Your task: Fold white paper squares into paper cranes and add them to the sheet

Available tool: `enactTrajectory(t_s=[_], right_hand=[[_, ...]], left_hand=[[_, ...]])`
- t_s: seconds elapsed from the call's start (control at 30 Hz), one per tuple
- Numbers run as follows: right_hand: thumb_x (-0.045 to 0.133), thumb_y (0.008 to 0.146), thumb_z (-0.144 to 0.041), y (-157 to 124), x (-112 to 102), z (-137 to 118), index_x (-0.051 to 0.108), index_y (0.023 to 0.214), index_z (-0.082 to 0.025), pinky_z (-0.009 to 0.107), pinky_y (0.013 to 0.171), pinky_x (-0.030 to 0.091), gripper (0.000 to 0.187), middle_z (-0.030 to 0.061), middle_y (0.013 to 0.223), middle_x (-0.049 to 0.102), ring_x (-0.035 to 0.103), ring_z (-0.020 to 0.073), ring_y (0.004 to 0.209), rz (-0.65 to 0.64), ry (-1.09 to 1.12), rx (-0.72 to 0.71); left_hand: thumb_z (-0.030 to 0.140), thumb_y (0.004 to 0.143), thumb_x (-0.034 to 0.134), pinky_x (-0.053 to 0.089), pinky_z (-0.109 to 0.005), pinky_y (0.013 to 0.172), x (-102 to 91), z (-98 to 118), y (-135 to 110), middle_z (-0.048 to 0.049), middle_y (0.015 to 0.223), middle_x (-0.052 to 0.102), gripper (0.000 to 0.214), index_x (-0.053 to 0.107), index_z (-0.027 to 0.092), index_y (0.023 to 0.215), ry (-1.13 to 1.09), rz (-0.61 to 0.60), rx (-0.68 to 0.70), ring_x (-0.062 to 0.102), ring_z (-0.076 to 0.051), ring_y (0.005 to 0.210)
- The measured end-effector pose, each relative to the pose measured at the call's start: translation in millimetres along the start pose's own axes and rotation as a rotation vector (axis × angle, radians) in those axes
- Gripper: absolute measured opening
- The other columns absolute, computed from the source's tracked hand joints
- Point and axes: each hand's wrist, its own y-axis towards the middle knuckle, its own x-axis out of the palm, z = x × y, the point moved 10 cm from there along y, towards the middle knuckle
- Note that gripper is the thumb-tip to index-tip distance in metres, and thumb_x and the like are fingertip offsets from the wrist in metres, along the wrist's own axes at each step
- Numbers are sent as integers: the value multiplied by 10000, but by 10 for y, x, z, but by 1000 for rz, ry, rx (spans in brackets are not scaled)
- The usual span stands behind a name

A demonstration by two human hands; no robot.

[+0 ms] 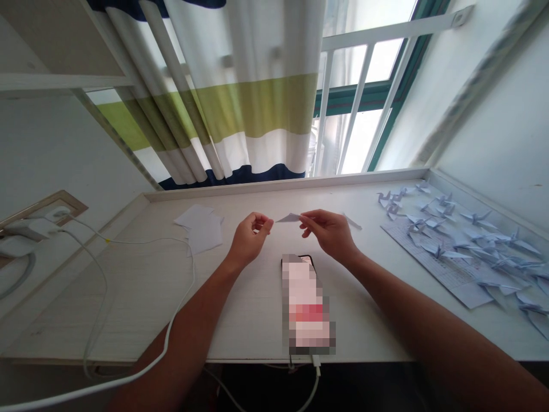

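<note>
A small piece of folded white paper [288, 218], shaped like a flat triangle, is held up over the desk between my hands. My right hand [328, 230] pinches its right end between thumb and fingers. At the paper's thin left tip, my left hand [252, 236] is closed in a pinch with the fingers curled. That tip meets the left fingertips, where the exact contact is too small to make out. Below the hands, a phone [305, 303] with a blurred screen lies on the white desk [244, 320].
White paper sheets [205, 229] lie left of my hands, and a thin paper strip [352, 221] rests behind my right hand. Several folded paper cranes [446, 252] cover the right side, some on a printed sheet [454, 283]. A white cable [191, 274] crosses my left forearm.
</note>
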Motion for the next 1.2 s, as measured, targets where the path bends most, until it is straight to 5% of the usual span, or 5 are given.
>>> enactTrajectory(t_s=[0.1, 0.2, 0.63, 0.9, 1.2], right_hand=[[680, 895, -474, -75, -13, -186, 776, 995, -231, 401, 723, 596, 279, 91, 920, 773, 728, 227, 733, 43, -164, -177], [640, 936, -424, -136, 92, -252, 776, 1049, -250, 395, 766, 584, 247, 92, 975, 780, 731, 229, 823, -27, -262, -302], [496, 1020, -365, -227, 543, -217, 687, 1128, -221, 372, 766, 560, 262, 107, 1028, 773, 721, 228, 872, -353, -456, -387], [604, 950, -457, -130, 261, -202, 611, 1069, -210, 333, 640, 604, 275, 55, 816, 722, 697, 190, 698, -64, -383, -296], [603, 958, -373, -131, 386, -143, 637, 1230, -251, 362, 713, 647, 300, 72, 1030, 708, 712, 190, 826, -235, -232, -249]], left_hand=[[616, 877, 624, 557, -327, 699, 256, -71, -55, -155, 1001, 755, 515, 684, 115, 979, -281, -230, -148, 729, -221, 832], [577, 857, 682, 555, -386, 884, 487, 46, -155, -165, 1184, 729, 513, 701, 138, 1122, -460, -403, -133, 718, -263, 1041], [410, 821, 766, 579, -297, 781, 352, -29, -73, -53, 951, 770, 272, 767, 173, 957, -469, -106, -25, 685, -165, 866], [382, 784, 807, 568, -266, 679, 443, -16, -109, -72, 880, 775, 295, 764, 137, 942, -421, -135, 13, 686, -152, 760], [361, 777, 823, 619, -319, 670, 352, -1, -111, -27, 816, 779, 422, 610, 184, 1095, -467, -68, 22, 736, -179, 715]])
